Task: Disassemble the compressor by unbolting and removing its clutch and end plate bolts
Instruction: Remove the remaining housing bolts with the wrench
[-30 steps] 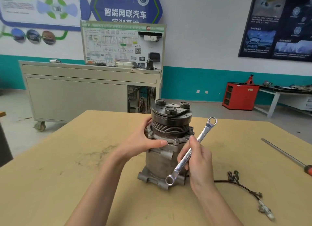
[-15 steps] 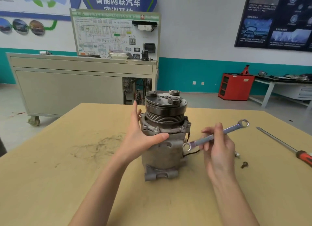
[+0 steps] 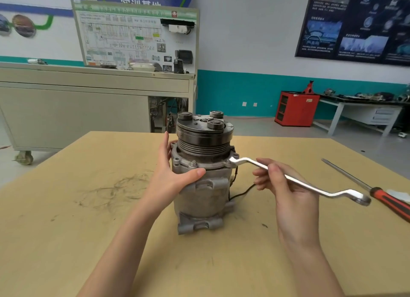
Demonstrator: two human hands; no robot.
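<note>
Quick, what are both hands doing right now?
Left hand: grips the compressor, steadying it.
Right hand: holds the ring wrench by its shaft.

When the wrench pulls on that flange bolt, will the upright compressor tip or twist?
Probably heavy: the compressor looks like cast metal with a thick pulley on top. Standing on end on a narrow foot, it could twist or tip, since the wrench acts high up. The left hand gripping its body likely steadies it.

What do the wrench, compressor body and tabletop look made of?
Wrench: polished, probably chromed steel, bright mirror sheen. Compressor body: dull grey cast metal, likely aluminium, rough matte surface. Tabletop: pale wood or laminate, matte, scuffed with dark marks.
</note>
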